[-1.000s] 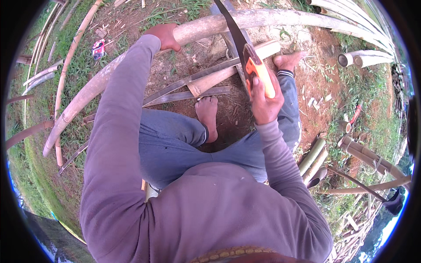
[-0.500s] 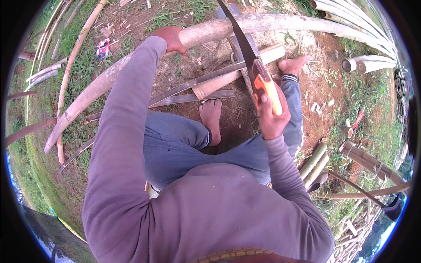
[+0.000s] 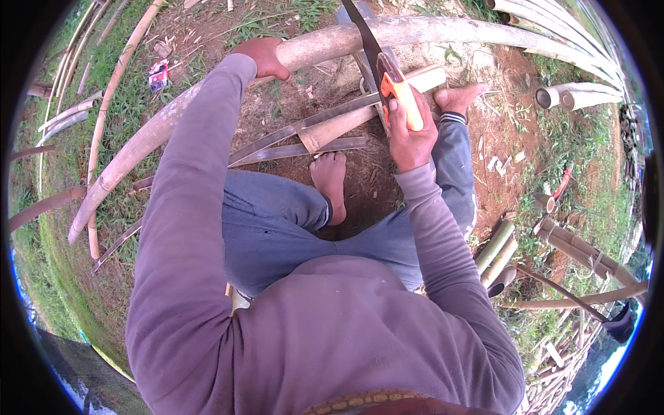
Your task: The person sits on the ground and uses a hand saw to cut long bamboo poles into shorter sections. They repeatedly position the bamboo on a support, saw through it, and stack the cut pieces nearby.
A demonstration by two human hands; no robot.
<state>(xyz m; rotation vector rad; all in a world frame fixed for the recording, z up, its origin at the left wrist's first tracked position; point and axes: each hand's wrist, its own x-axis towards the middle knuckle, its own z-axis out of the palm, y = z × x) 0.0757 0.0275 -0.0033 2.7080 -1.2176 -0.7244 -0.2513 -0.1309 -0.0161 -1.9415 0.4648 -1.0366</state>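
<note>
A long bamboo pole (image 3: 443, 31) runs across in front of me, bent by the lens. My left hand (image 3: 263, 58) grips it from above, left of the middle, thumb on the near side. In my right hand (image 3: 411, 137) is the orange handle of a hand saw (image 3: 377, 59). Its dark blade points up and away and crosses the pole. I cannot tell how deep the teeth sit in the bamboo. Under the pole stands a narrow wooden support (image 3: 361, 63). A shorter bamboo piece (image 3: 330, 131) and flat split strips (image 3: 277, 153) lie by my bare feet.
More bamboo poles (image 3: 546, 34) lie at the far right, with cut ends (image 3: 553, 97) below them. Short bamboo lengths (image 3: 496, 252) and a tied bamboo bundle (image 3: 581, 252) are at the right. A red-handled tool (image 3: 564, 182) rests on grass. At the left are thin poles (image 3: 114, 97) and a small packet (image 3: 158, 75).
My right hand and the saw have moved up and left, pushing the blade farther forward over the pole. My left hand keeps its hold on the bamboo.
</note>
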